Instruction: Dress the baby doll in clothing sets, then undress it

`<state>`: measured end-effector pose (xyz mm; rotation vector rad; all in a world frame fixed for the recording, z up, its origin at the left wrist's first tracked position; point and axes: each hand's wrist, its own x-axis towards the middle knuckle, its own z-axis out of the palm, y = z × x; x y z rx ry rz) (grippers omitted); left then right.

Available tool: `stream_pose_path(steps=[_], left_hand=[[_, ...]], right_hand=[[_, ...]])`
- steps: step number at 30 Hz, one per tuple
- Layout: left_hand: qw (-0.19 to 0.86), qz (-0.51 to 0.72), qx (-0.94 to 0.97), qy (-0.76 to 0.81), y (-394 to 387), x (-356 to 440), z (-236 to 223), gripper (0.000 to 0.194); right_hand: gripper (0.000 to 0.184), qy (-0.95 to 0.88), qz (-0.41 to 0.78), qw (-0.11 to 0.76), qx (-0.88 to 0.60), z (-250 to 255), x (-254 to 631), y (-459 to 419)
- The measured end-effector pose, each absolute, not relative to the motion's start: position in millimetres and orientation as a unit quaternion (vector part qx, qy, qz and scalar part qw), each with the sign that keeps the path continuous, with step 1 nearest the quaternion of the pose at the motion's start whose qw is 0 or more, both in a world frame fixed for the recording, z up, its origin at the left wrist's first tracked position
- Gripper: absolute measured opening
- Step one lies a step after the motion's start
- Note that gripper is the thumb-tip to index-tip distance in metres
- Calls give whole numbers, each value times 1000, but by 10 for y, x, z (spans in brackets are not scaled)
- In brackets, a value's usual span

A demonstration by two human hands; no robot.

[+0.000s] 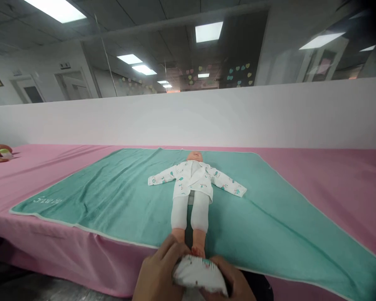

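A baby doll (196, 184) lies on its back on a green blanket (128, 200), feet toward me and arms spread. It wears a white printed jacket (203, 182) and plain white leggings (178, 213), with both feet bare. At the bottom centre, my left hand (161, 271) and my right hand (233, 280) grip a bunched white printed baby garment (199, 271) from either side. The cloth is just in front of the doll's feet. My left fingers overlap the foot on the left, and I cannot tell whether they touch it.
Beneath the blanket, a pink sheet (316, 175) covers the table and drapes over the front edge. A low white wall (188, 119) rises behind, with a mirror or glass above. Part of another doll (0, 153) lies at the far left.
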<state>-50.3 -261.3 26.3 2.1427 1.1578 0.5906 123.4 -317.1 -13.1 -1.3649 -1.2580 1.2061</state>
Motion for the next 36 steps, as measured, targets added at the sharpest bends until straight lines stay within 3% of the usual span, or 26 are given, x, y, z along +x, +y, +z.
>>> stream_pose_path(steps=[5, 10, 14, 18, 23, 29, 36], left_hand=[[197, 242, 855, 414, -2395, -279, 336, 32], [202, 161, 880, 400, -2306, -196, 353, 26], [281, 161, 857, 401, -2329, -209, 397, 33], [423, 206, 786, 400, -2354, -220, 537, 33], [586, 243, 707, 314, -2267, -206, 607, 56], [683, 263, 602, 318, -2132, -166, 533, 27], [712, 300, 564, 291, -1659, -304, 677, 25]], right_hand=[[19, -459, 388, 498, -625, -63, 1231, -3049], [26, -504, 288, 440, -685, -148, 1307, -2910], [28, -519, 341, 451, -641, -73, 1358, -2916], [34, -488, 442, 485, -576, 129, 1471, -2932], [34, -457, 506, 537, -497, 207, 1642, -2855], [29, -537, 484, 485, -492, 64, 1848, -2663], [12, -605, 401, 436, -532, 173, 2167, -2459]])
